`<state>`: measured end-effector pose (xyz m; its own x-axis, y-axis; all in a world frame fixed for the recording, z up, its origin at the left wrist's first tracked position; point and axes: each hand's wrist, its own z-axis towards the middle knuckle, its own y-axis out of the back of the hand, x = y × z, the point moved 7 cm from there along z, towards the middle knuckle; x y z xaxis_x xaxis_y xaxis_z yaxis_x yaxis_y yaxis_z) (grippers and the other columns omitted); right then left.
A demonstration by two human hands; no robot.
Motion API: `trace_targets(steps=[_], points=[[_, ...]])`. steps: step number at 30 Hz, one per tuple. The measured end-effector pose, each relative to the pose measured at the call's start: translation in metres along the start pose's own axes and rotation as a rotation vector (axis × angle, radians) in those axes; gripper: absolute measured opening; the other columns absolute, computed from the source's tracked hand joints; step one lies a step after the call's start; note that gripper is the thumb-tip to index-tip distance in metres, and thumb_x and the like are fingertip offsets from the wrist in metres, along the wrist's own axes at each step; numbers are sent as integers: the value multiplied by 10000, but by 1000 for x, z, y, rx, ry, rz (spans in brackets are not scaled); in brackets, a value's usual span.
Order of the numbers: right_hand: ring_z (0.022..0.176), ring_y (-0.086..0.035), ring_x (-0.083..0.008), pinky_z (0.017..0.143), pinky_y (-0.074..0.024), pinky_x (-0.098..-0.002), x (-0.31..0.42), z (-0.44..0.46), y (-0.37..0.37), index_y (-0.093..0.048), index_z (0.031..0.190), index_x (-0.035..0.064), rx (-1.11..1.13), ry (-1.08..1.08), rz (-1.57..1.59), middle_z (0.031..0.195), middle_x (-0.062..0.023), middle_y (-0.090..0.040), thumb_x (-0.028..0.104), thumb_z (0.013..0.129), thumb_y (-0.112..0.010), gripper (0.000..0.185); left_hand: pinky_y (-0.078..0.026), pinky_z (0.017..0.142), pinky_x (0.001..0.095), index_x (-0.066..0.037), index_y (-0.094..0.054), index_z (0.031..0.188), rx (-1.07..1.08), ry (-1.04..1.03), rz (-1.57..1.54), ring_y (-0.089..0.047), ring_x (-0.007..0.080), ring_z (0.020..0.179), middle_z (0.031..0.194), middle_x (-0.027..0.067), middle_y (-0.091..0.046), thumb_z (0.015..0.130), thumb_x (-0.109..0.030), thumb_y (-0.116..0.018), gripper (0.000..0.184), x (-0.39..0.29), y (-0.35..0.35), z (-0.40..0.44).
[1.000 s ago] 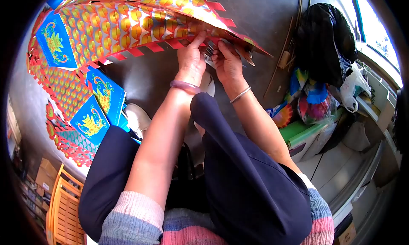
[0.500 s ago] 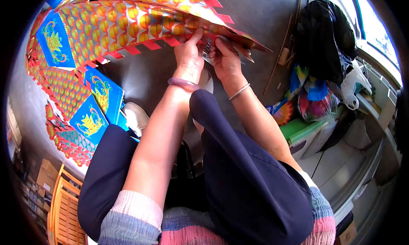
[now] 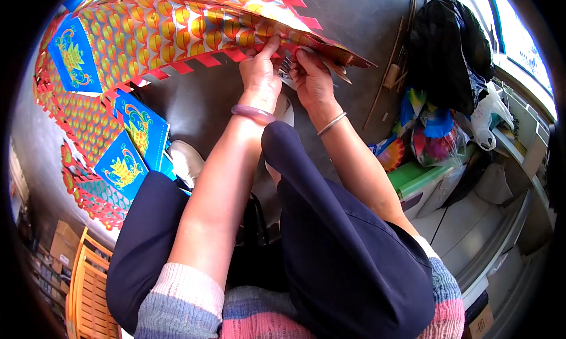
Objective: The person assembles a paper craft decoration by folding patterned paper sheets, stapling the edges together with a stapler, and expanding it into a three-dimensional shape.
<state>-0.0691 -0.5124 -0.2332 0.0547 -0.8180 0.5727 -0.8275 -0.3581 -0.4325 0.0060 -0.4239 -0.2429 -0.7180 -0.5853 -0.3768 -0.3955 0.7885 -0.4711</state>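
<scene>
A large curved paper piece (image 3: 171,32) with shiny yellow-and-orange scales and red tabs along its edge spans the upper left. My left hand (image 3: 261,76) is closed on its lower edge, thumb on the patterned side and the other fingers partly hidden beneath. Close beside it, my right hand (image 3: 313,82) is pinched near the narrow pointed end, its thumb against the edge. What its fingertips hold is hidden. A small silvery thing (image 3: 285,68) shows between the hands, too small to name. Pale pointed strips (image 3: 341,73) stick out past my right hand.
Blue panels (image 3: 73,56) with yellow ornaments hang on the paper piece at left. Thin sticks (image 3: 392,62) lie on the floor near a black plastic bag (image 3: 451,50). A white bag (image 3: 490,115) and green box lid (image 3: 421,180) are at right, a wooden chair (image 3: 91,286) at lower left.
Almost nothing differs. Both hands keep their place at the paper edge, with only a slight shift of the fingers and of the view.
</scene>
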Motion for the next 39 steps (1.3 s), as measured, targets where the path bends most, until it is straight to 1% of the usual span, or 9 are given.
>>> trace_targets(steps=[11,14,18,24,27,30,33,36,39], points=[[673,-559,-108,585,-459,-221,0,2,1,-601,910,38,-33,-11,15,775,-27,-608,81,841,-614,83,-470,728,305,-75,-588,988,-22,-20,33,-576,159,799,912,33,-617,746,-23,-701,272,-2,-1,0],[822,-567,-175,717,-463,-311,13,-7,12,-555,1069,28,31,103,-349,938,-79,-601,117,788,-646,309,-467,731,309,-76,-575,1011,-2,-24,34,-597,172,810,921,38,-622,749,-32,-702,294,0,-2,2],[1057,-462,-344,902,-365,-423,36,-48,-9,-478,1192,30,72,943,-1793,1123,-173,-499,222,591,-747,686,-491,664,282,-39,-559,964,7,-42,-2,-584,150,738,879,40,-604,713,-17,-730,305,-1,-3,3],[1100,-414,-341,933,-349,-414,19,-40,7,-472,1210,43,131,661,-1968,1191,-155,-459,283,628,-737,683,-492,666,292,-43,-559,968,-19,-35,2,-587,153,722,872,41,-609,711,-5,-724,308,-1,-3,1],[1034,-460,-358,901,-379,-394,20,-40,10,-473,1199,26,223,725,-1927,1134,-165,-493,284,674,-708,631,-488,668,297,-48,-565,957,-21,-36,-6,-587,153,711,874,38,-611,708,-8,-727,300,-2,-4,0],[956,-531,-296,853,-421,-352,11,-43,41,-472,1174,-12,369,344,-1563,1066,-143,-543,289,732,-670,571,-477,654,299,-41,-574,941,-24,-60,-22,-588,153,700,870,41,-615,704,-21,-734,287,-5,-7,-4],[918,-562,-206,828,-441,-316,-7,-77,63,-455,1173,-34,226,-313,-771,1033,-113,-567,262,763,-636,537,-462,636,296,-34,-583,925,-41,-55,14,-586,153,684,852,40,-620,702,-30,-736,271,-4,-5,-1],[972,-504,-163,863,-407,-314,-9,-103,42,-398,1241,-20,321,-418,-511,1065,-97,-521,233,754,-594,582,-466,653,292,-60,-584,926,-54,-59,43,-588,151,701,839,28,-621,718,-36,-725,252,-3,-3,-1],[1004,-489,-164,870,-398,-307,-6,-107,39,-378,1259,-10,163,-401,-383,1100,-98,-506,210,737,-595,607,-465,670,301,-75,-575,938,-43,-49,40,-594,165,726,856,25,-622,722,-38,-724,265,-4,-5,0]])
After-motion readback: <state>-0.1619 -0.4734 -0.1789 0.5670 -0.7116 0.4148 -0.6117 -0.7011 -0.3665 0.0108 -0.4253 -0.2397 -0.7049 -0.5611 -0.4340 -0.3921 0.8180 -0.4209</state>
